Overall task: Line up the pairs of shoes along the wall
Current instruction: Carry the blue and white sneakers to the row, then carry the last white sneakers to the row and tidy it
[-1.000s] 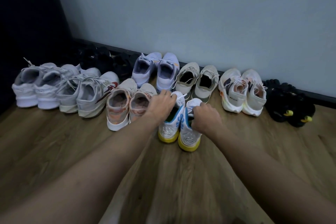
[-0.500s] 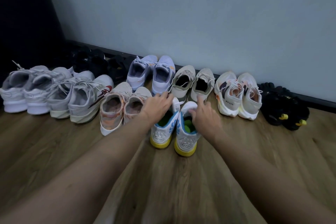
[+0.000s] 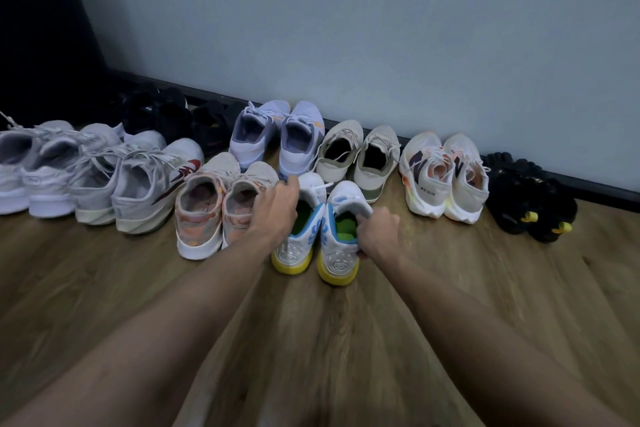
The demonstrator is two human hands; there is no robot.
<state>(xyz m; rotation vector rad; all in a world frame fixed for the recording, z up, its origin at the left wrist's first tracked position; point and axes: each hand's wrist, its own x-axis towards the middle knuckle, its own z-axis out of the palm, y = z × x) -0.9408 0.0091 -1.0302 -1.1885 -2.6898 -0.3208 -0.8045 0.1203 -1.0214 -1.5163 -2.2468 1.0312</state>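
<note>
Both hands down on the pair of white high-top sneakers with yellow soles, blue trim and green insoles (image 3: 317,236), standing heels toward the camera on the wood-grain plank floor (image 3: 329,340). Left hand (image 3: 277,210) draped over the collar of the left sneaker of that pair, fingers curled along its outer edge. Right hand (image 3: 379,230) clamped on the right sneaker, fingers hooked over the collar, thumb low at the heel side.

Yellow-soled pair out of line, set in front of the row and away from the pale blue-grey wall (image 3: 346,28). Directly behind it, toes at the dark baseboard (image 3: 554,180): lavender sneakers (image 3: 277,142) and beige knit sneakers (image 3: 356,156). Just left of the yellow-soled pair, touching the left hand's side: peach-patterned sneakers (image 3: 214,208). Farther left: grey-white sneakers with a dark red swoosh (image 3: 138,180) and pale grey sneakers (image 3: 31,170). Behind those, against the baseboard: black shoes (image 3: 166,118). Right of the yellow-soled pair: white runners with orange and dark markings (image 3: 445,177), then black sandals with yellow tabs (image 3: 533,198).
</note>
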